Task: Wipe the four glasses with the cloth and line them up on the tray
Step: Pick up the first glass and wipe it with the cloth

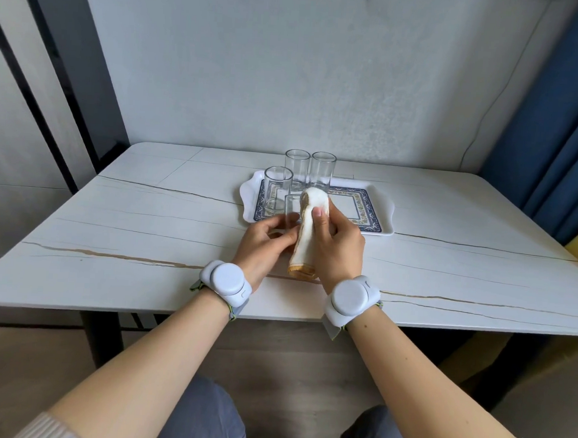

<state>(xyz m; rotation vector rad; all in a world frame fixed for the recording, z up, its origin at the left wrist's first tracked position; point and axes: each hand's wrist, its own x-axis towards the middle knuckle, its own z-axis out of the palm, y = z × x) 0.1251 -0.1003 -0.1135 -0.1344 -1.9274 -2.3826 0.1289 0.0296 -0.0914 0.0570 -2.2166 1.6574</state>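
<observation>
Held glass [291, 209]: clear, straight-walled tumbler, plain, mostly hidden by cloth and fingers; only its left wall and part of the rim show. It's above the table [146, 231], just in front of the tray's near edge, between both hands. Long axis roughly vertical, open end up and away from the camera; exact tilt hard to tell. Left hand [263, 244] grips its lower part, fingers curled round the base. Right hand [336, 244] pinches the cloth [309, 230] against the glass, thumb on top. Cloth is white with a tan/orange hem, folded into a long strip, draped over the rim and hanging down toward the wrists, long axis near vertical in view. Tray [379, 220]: white, rectangular, blue patterned border, long side across the table. Three other clear glasses upright, mouths up: near-left glass [277, 191] on the tray's left end, rear-left glass [297, 167] and rear-right glass [323, 169] side by side at the tray's far edge; can't tell if those two are on it or behind it.
</observation>
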